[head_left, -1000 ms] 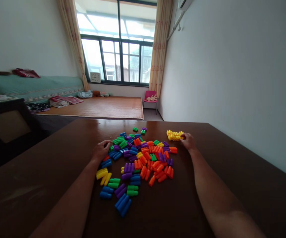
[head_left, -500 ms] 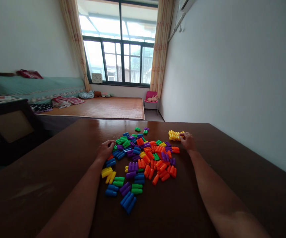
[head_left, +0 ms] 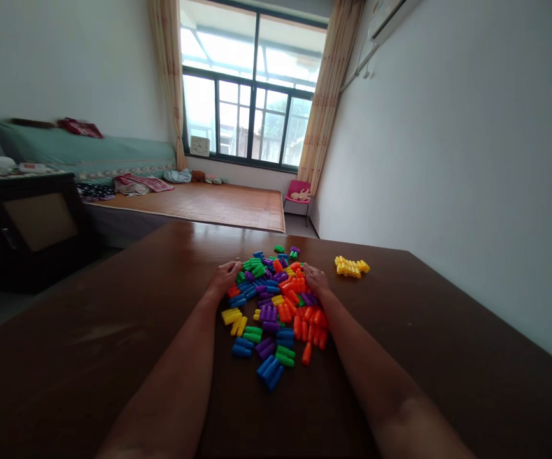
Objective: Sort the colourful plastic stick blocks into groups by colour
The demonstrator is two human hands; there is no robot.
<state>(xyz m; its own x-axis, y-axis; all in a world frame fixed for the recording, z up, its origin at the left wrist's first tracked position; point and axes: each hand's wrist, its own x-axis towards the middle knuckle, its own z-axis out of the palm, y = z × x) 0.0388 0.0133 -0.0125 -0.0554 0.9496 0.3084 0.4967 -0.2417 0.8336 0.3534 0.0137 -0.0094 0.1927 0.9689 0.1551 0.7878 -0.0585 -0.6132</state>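
A pile of small plastic bullet-shaped pieces joined in twos and threes lies on the brown table, mostly orange pieces (head_left: 313,315) at right, with purple pieces (head_left: 268,313), blue pieces (head_left: 269,371) and green pieces (head_left: 285,355) mixed in. My left hand (head_left: 224,278) rests at the pile's left edge, its fingers stretched toward the green pieces. Along the right edge, my right hand (head_left: 316,279) lies against orange and purple pieces, fingers extended and partly hiding them. Apart from the pile, to the right, sits a cluster of yellow pieces (head_left: 351,266); neither hand touches it.
The glossy brown table (head_left: 414,357) spreads under both forearms. Beyond its far edge stand a bed with a woven mat (head_left: 218,204) and a pink chair (head_left: 297,191). A dark cabinet (head_left: 32,217) is at the left, and a white wall (head_left: 448,140) runs along the right.
My right hand has left the yellow cluster and moved left onto the pile's right side. Orange pieces there sit closer together. The view has tilted and shifted; my left hand stays by the pile.
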